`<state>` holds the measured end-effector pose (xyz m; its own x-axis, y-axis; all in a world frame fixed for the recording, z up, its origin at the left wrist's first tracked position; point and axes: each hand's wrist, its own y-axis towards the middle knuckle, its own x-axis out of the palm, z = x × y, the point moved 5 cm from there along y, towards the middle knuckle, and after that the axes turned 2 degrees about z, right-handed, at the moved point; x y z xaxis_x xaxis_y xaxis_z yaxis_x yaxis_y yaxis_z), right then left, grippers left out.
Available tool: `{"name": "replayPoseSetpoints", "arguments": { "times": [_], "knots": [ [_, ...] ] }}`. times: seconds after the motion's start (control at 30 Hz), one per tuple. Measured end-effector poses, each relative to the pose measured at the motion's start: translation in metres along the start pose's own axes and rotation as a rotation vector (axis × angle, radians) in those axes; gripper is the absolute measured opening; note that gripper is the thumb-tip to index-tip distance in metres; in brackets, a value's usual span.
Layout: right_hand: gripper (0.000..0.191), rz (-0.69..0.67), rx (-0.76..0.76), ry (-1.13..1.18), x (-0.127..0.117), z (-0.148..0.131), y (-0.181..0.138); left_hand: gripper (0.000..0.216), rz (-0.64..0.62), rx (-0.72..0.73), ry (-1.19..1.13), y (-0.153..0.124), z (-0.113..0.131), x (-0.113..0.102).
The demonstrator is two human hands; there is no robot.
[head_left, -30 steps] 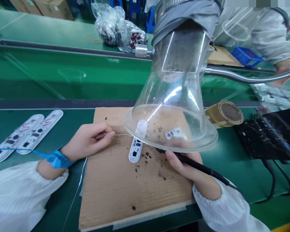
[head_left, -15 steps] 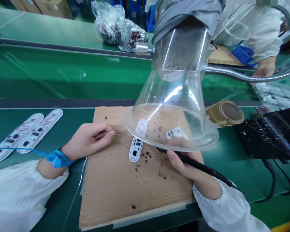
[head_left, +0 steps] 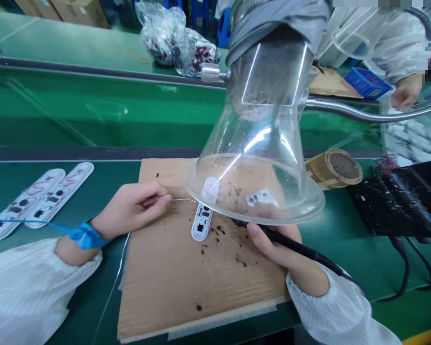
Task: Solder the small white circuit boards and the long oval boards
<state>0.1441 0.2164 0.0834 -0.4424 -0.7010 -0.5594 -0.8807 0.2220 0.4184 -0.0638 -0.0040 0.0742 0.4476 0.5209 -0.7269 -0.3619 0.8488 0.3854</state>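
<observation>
My left hand (head_left: 132, 208) pinches a thin silver solder wire (head_left: 181, 200), which runs right towards the top of a white circuit board strip (head_left: 201, 221). That strip lies on a sheet of brown cardboard (head_left: 201, 282) scattered with dark specks. My right hand (head_left: 276, 247) grips a black soldering iron (head_left: 294, 248), whose tip is hidden near the strip behind the rim of a clear flared fume hood (head_left: 253, 143). A small white board piece (head_left: 260, 197) shows through the hood.
Two long white boards (head_left: 39, 199) lie left of the cardboard. A blue strap (head_left: 84, 235) circles my left wrist. To the right are a tape roll (head_left: 334, 168) and a black device (head_left: 395, 201) with cables. A co-worker's hand (head_left: 405, 91) works across the green bench.
The co-worker's hand has moved up and left, nearer the blue crate. My hands, the wire and the iron have hardly moved.
</observation>
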Motion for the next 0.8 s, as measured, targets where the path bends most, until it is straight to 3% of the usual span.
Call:
{"name": "replayPoseSetpoints", "arguments": {
  "times": [0.8],
  "knots": [
    [0.006,-0.025,0.008,-0.009,0.0003,0.0019,0.0000,0.026,-0.030,-0.056,-0.029,-0.0025,-0.0037,0.0007]
  ]
}}
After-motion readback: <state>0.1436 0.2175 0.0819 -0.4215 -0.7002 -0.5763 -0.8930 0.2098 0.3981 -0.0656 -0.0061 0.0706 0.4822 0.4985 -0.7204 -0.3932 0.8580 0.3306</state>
